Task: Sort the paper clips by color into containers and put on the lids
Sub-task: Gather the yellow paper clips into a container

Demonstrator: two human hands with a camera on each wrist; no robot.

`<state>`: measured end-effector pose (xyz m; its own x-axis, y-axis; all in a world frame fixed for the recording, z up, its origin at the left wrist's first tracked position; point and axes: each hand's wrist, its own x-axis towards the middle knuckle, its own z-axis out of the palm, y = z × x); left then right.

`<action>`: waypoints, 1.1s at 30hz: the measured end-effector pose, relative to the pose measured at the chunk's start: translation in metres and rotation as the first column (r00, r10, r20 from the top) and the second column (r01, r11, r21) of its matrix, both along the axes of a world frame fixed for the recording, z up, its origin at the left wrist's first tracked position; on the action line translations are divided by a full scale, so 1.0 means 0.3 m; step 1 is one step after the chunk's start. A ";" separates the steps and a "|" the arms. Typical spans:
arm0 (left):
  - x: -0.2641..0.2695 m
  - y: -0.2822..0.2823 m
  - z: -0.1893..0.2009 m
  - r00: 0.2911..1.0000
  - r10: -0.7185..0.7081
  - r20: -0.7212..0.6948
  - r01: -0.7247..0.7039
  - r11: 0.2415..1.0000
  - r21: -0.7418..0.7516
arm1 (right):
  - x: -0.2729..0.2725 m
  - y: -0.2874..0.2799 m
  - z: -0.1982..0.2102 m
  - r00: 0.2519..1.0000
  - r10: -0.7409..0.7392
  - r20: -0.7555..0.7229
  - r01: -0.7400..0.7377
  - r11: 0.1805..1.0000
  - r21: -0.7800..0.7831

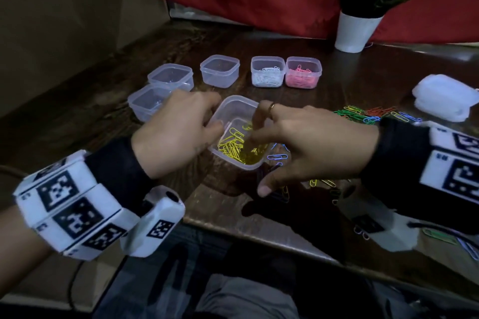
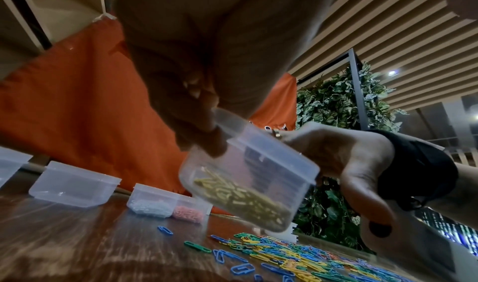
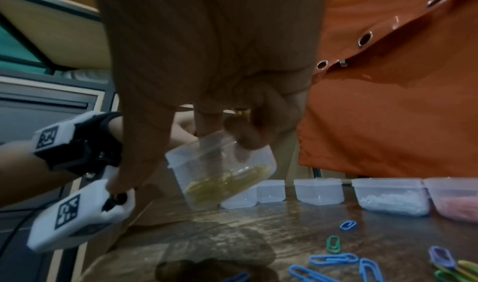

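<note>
Head view: clear square plastic container of yellow paper clips (image 1: 237,134), lifted and tilted above the dark wooden table (image 1: 337,80). Left hand (image 1: 176,134) grips its left rim; right hand (image 1: 308,145), fingers loosely extended, reaches inside from the right.

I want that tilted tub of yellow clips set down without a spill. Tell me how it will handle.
The clear tub looks thin-walled, so it probably flexes under a squeeze. It hangs tilted off the table, gripped at the rim by the left hand, and has no lid, so the yellow clips could slide out if tipped further. It is likely light.
</note>
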<state>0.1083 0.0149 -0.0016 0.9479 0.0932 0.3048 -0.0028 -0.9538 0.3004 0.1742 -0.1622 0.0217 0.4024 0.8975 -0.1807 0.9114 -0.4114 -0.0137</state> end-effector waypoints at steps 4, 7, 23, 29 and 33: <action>-0.004 -0.010 -0.004 0.999 -0.014 -0.047 0.014 1.000 -0.017 | -0.013 0.025 -0.004 0.998 0.001 0.064 0.008 0.990 -0.141; -0.002 -0.014 -0.004 0.999 -0.008 -0.048 0.007 1.000 -0.018 | -0.003 0.024 0.003 0.999 -0.036 0.033 0.040 0.991 -0.130; 0.032 -0.042 -0.014 0.979 -0.053 -0.195 0.041 0.997 -0.062 | -0.016 0.124 0.003 0.982 -0.045 0.182 0.057 0.996 -0.064; 0.028 -0.026 -0.026 0.970 -0.050 -0.238 0.016 0.990 -0.142 | 0.040 0.105 -0.029 0.999 0.028 0.038 -0.028 1.000 -0.008; 0.028 -0.024 -0.028 0.970 -0.061 -0.234 0.019 0.984 -0.178 | 0.065 0.083 -0.019 0.990 0.038 -0.139 -0.018 0.989 0.144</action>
